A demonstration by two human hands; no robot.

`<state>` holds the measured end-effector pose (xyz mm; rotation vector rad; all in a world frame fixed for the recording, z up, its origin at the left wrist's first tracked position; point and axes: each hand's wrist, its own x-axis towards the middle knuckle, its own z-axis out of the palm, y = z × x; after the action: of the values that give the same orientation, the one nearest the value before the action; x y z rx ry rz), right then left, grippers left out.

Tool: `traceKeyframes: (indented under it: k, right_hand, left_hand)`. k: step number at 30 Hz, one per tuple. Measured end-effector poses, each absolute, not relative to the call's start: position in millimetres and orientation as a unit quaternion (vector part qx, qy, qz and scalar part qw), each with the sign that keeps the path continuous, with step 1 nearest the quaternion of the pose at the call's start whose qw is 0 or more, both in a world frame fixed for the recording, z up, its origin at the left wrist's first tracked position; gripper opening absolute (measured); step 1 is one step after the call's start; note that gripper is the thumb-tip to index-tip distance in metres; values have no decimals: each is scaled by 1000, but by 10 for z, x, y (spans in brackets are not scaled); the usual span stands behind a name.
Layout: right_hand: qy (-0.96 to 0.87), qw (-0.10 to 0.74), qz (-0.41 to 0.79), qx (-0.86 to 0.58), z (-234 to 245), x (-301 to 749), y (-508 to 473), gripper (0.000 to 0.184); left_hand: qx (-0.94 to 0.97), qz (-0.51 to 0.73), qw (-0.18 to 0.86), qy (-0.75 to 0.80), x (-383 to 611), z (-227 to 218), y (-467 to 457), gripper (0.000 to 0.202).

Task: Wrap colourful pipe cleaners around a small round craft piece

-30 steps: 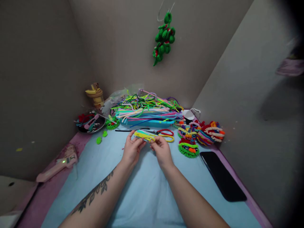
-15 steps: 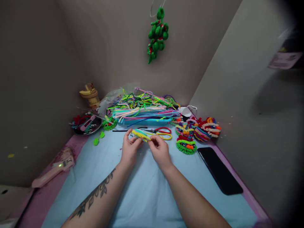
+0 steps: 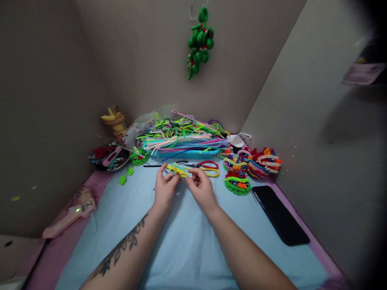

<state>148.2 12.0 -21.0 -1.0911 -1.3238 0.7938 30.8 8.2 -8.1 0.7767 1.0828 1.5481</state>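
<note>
Between my hands, above the middle of the blue cloth, is a small yellow and pale-blue piece of bent pipe cleaners (image 3: 178, 170). My left hand (image 3: 165, 186) grips its left side between thumb and fingers. At its right end, my right hand (image 3: 200, 184) pinches with thumb and forefinger; the yellow end there is small and partly covered by the fingertips. Just behind the piece lie scissors (image 3: 211, 173) with red and yellow handles. A black pipe cleaner (image 3: 153, 166) lies behind my left hand.
A blue tray (image 3: 187, 154) heaped with colourful pipe cleaners stands at the back. Finished fuzzy pieces (image 3: 237, 184) sit to the right, beside a black phone (image 3: 280, 215). At left are a pink glue gun (image 3: 71, 217), a bowl (image 3: 121, 162) and two green discs (image 3: 122, 179).
A yellow strand now stands up from the middle of the piece. My right fingers have shifted slightly left, and the forefinger has lifted a little. The left hand keeps its grip.
</note>
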Motion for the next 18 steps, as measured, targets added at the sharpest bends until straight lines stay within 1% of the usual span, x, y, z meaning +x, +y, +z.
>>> traceKeyframes:
  k: [1, 4, 5, 12, 18]
  right_hand:
    - [-579, 583, 326, -467, -190, 1494, 104, 18]
    - [-615, 573, 281, -464, -125, 1510, 59, 7]
    - [-622, 570, 271, -464, -110, 1511, 48, 7]
    - [-657, 536, 250, -467, -131, 1493, 38, 13]
    - [-736, 460, 162, -469, -186, 1463, 21, 17]
  left_hand:
    - [341, 642, 510, 459, 307, -90, 82, 72]
    - [365, 636, 502, 459, 315, -93, 73, 71]
    - [359, 638, 507, 456, 318, -84, 69, 70]
    - [253, 662, 582, 399, 281, 7, 59, 72]
    - [239, 663, 598, 381, 293, 1, 75, 72]
